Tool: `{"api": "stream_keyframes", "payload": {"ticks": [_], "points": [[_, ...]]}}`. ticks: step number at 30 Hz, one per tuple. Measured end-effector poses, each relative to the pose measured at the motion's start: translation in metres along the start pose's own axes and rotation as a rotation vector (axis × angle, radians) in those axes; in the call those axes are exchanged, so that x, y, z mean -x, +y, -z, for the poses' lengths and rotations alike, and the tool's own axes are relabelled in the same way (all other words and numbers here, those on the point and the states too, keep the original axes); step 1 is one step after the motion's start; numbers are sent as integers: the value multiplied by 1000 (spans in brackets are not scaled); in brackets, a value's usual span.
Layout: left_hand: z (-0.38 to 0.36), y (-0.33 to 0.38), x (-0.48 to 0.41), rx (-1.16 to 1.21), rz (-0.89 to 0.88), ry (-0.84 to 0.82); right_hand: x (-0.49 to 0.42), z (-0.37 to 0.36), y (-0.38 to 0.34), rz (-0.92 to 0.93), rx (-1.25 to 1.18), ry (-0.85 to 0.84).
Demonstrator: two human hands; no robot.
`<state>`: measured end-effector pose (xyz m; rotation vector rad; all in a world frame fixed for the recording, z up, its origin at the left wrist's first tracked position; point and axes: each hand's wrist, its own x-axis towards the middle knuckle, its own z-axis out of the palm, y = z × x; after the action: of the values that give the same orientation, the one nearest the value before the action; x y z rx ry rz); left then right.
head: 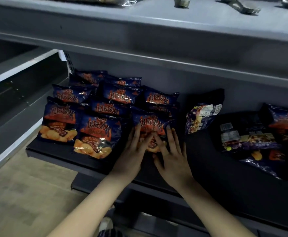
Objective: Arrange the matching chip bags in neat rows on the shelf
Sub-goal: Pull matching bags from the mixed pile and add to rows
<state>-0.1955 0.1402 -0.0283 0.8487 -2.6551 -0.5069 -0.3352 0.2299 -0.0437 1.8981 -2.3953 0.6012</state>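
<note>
Several dark blue chip bags with orange flame print lie in rows on the left part of the black shelf [57,149]. My left hand [136,147] and my right hand [171,151] lie flat with straight fingers on the front bag of the third row [150,122], pressing it down. Two front bags [57,124] [97,135] lie to the left of it. A purple bag [201,117] lies tilted to the right of my hands. Farther right, a loose heap of bags [259,137] lies unsorted.
A grey upper shelf [157,36] overhangs the work shelf, with silver-wrapped items on top. White shelf edges [19,65] stand at the left. A tan floor [28,194] shows below left. Bare black shelf lies between my hands and the right heap.
</note>
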Motion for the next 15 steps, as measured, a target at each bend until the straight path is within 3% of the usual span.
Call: {"api": "stream_keyframes", "payload": {"ticks": [8,15], "points": [[-4,-1,2,13,15,41,1,2,-2,0,-32,-21],[-9,-3,5,-1,5,148,4,7,-4,-18,-124,93]]}}
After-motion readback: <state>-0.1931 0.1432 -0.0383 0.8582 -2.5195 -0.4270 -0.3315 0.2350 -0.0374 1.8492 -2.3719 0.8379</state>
